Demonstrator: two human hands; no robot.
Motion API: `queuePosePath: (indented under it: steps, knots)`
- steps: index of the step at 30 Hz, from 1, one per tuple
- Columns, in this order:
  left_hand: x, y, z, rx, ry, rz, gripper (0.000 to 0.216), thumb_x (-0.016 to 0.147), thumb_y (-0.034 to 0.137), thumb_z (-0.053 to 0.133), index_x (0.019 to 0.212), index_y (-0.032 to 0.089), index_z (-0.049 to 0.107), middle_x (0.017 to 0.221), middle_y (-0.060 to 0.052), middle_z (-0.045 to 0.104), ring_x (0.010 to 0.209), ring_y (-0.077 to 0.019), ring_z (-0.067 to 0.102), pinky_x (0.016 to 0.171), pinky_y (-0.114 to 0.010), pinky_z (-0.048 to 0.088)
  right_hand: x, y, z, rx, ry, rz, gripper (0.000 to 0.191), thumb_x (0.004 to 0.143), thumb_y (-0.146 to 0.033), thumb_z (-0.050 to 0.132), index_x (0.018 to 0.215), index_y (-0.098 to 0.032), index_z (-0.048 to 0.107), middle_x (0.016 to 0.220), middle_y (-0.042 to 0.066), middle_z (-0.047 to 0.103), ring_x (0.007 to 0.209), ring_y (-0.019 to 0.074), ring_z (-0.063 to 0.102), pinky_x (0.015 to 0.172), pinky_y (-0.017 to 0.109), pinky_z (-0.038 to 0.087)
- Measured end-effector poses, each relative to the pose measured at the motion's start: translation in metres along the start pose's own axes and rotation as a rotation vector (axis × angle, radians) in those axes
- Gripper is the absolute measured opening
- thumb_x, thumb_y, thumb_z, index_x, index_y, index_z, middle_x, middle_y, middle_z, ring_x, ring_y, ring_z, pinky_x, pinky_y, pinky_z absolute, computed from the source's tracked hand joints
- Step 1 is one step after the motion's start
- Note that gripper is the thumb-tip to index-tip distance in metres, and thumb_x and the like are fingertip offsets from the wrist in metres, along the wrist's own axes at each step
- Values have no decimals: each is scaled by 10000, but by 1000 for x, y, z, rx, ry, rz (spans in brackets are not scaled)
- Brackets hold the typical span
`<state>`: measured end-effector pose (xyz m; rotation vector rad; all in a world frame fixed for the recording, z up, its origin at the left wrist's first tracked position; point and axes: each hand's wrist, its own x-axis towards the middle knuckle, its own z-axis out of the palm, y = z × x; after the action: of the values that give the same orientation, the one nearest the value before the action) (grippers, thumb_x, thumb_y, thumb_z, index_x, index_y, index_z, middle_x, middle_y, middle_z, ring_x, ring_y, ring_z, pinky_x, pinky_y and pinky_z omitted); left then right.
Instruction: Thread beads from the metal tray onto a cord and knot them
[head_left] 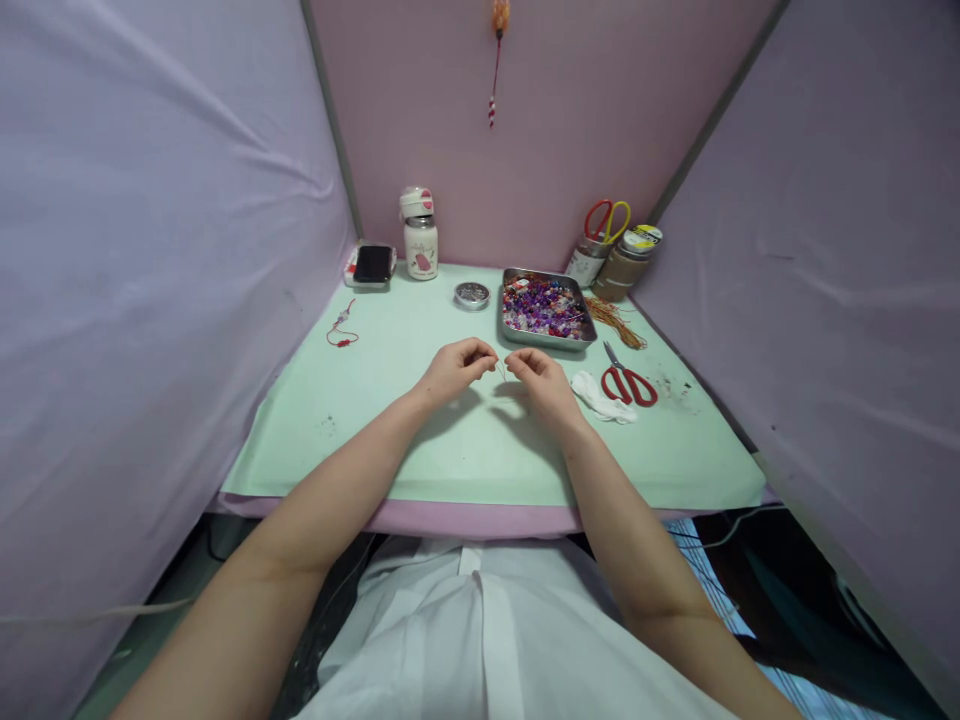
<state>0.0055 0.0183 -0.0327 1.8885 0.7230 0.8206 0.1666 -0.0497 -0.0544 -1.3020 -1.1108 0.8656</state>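
My left hand (pixel 459 367) and my right hand (pixel 541 380) come close together above the middle of the table, just in front of the bead tray. Both are closed in a pinch of thumb and forefinger. A thin thread (pixel 503 371) shows in the small gap between the fingertips, its loose part hanging a little below them. Whether a bead is on it is too small to tell. A metal tray (pixel 547 341) full of purple, red and clear beads (pixel 544 305) lies behind my right hand. Beside that hand rests a crumpled white cloth (pixel 602 398).
Red-handled scissors (pixel 628 385) lie at the right, near a bundle of brown cords (pixel 616 322). Jars (pixel 622 268), a small round tin (pixel 472 295), a white bottle (pixel 421 245) and a phone (pixel 374 265) stand along the back. A red cord bracelet (pixel 343 328) lies left. Fabric walls (pixel 810 240) enclose the table.
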Motion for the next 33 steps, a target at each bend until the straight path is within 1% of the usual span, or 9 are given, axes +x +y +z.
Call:
queuePosePath:
  steps: [5,11,16,19,22,24,27,30,33]
  knots:
    - [0,3,0,-74,-7,-73,188,766,303,574,836,138,630,699,3,586,606,-89,467,599,-237,363,-1,1,0,-115,-55,-78,245,742,-432,651,781,-190,639,749,4,617,685,135,523,640,272,423]
    - [-2,5,-2,-181,-177,-124,201,752,319,607,839,143,649,780,-18,620,587,-73,447,577,-234,357,2,2,-2,-139,8,-203,186,792,-386,594,791,-200,584,738,-1,605,690,137,528,680,274,422]
    - [-1,6,-4,-307,-183,-48,204,705,333,689,790,148,689,1112,-74,612,616,-52,462,586,-243,365,4,7,0,-172,-25,-157,191,800,-377,560,749,-195,583,661,-15,563,625,132,493,653,276,406]
    - [1,3,-4,-441,-161,-90,208,683,322,716,793,146,705,920,-57,644,592,-59,430,575,-248,339,6,14,1,-266,-27,-151,179,792,-366,552,739,-198,585,694,2,587,657,153,508,670,295,415]
    - [4,-4,-3,-519,-48,-172,199,650,297,741,771,143,705,721,-22,611,603,-74,428,594,-249,332,5,16,1,-460,94,-216,146,775,-324,568,847,-205,614,895,54,634,815,201,548,792,354,428]
    - [6,-8,-3,-515,-2,-223,197,637,289,749,763,144,707,715,-22,610,626,-80,446,607,-248,333,2,13,2,-562,190,-293,180,787,-313,565,929,-212,611,1009,79,620,922,227,546,867,392,407]
    - [8,-12,-4,-487,35,-307,212,622,301,757,765,153,708,746,-23,621,665,-88,478,622,-243,339,-6,8,6,-627,254,-439,166,826,-313,541,952,-219,595,1039,79,599,1006,237,540,917,413,369]
    - [9,-12,-4,-487,57,-349,235,607,314,760,780,163,708,777,-24,631,676,-88,486,614,-234,339,-12,5,14,-654,248,-561,143,822,-311,572,931,-220,585,1039,67,593,1036,228,541,942,403,338]
    - [8,-9,-3,-489,58,-356,254,601,328,763,786,165,704,788,-24,632,667,-84,484,596,-226,335,-13,5,22,-664,200,-525,145,809,-340,606,896,-225,588,1011,53,617,1023,222,547,929,384,336]
